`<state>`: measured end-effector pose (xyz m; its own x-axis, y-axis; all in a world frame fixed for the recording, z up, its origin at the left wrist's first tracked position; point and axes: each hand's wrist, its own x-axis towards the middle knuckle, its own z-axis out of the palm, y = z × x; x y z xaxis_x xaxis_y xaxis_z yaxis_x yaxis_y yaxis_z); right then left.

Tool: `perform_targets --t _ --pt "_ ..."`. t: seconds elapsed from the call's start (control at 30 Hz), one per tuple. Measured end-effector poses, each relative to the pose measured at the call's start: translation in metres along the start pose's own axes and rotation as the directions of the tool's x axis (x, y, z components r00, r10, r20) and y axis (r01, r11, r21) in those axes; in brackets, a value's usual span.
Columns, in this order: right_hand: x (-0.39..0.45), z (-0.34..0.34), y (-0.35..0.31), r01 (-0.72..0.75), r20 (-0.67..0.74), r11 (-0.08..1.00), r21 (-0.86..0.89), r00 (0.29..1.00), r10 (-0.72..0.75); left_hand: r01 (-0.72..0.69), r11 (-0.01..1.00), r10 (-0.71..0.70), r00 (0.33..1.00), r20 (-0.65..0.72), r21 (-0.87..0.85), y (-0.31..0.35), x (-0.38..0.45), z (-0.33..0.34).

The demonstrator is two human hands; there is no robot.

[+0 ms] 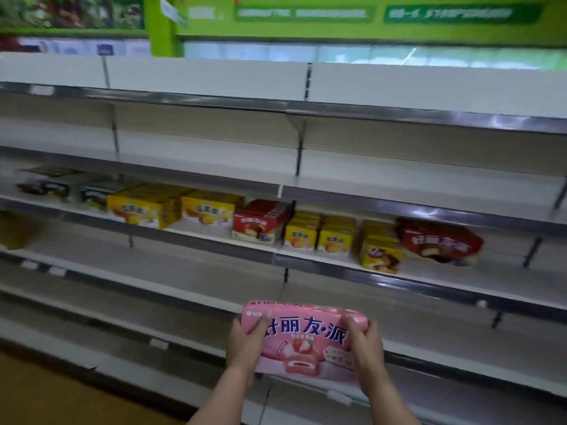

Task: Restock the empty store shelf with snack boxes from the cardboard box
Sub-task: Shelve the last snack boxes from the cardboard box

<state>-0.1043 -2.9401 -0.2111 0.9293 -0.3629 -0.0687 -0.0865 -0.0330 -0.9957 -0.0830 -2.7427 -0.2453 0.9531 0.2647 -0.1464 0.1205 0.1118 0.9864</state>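
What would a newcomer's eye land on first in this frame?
The pink snack box, held up at bottom centre between the left hand and the right hand, its strawberry print facing the camera. Next, the row of yellow and red boxes on the middle shelf, with bare white shelves above and below.

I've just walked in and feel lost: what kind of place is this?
Most likely a grocery store aisle: long tiered metal shelves, mostly bare, a row of yellow and red snack boxes, and green signage overhead.

one pink snack box (303, 338); two hands (245, 345)
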Motion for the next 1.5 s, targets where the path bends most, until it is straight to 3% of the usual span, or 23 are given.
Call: perform_targets --t 0.2,0.3,0.4,0.6,0.73,0.93,1.13,1.27,1.5 --pt "0.028 -0.115 -0.002 0.001 -0.151 1.000 0.024 0.989 0.003 -0.017 1.000 0.021 0.978 0.210 -0.021 -0.001 -0.027 0.121" --pt "0.051 -0.172 0.010 -0.009 -0.229 0.998 -0.068 0.973 -0.007 0.009 1.000 -0.011 0.957 0.289 0.009 -0.010 -0.038 0.176" --pt "0.085 -0.237 0.036 -0.042 -0.289 0.993 -0.109 0.957 0.009 0.041 0.998 -0.052 0.951 0.304 0.041 -0.017 -0.051 0.231" --pt "0.088 -0.310 0.005 -0.017 -0.358 1.000 -0.024 0.934 0.007 0.014 0.989 -0.059 0.949 0.310 0.145 -0.030 -0.052 0.325" --pt "0.103 -0.350 -0.004 -0.021 -0.456 1.000 -0.008 0.890 0.015 -0.012 0.990 -0.040 0.933 0.359 0.142 -0.022 -0.060 0.378" --pt "0.147 -0.398 -0.013 -0.053 -0.466 0.998 -0.023 0.884 0.036 -0.027 0.991 -0.027 0.918 0.396 0.131 -0.014 -0.051 0.449" --pt "0.208 -0.440 -0.009 -0.206 -0.577 0.934 -0.293 0.817 -0.001 -0.062 0.991 0.002 0.898 0.440 0.121 -0.006 -0.031 0.507" --pt "0.230 -0.461 -0.014 -0.297 -0.575 0.875 -0.382 0.818 0.027 -0.087 0.989 0.020 0.878 0.478 0.118 -0.002 -0.016 0.543" --pt "0.272 -0.497 -0.022 -0.223 -0.585 0.905 -0.361 0.810 -0.034 -0.051 0.996 0.007 0.867 0.498 0.075 0.006 -0.014 0.595"
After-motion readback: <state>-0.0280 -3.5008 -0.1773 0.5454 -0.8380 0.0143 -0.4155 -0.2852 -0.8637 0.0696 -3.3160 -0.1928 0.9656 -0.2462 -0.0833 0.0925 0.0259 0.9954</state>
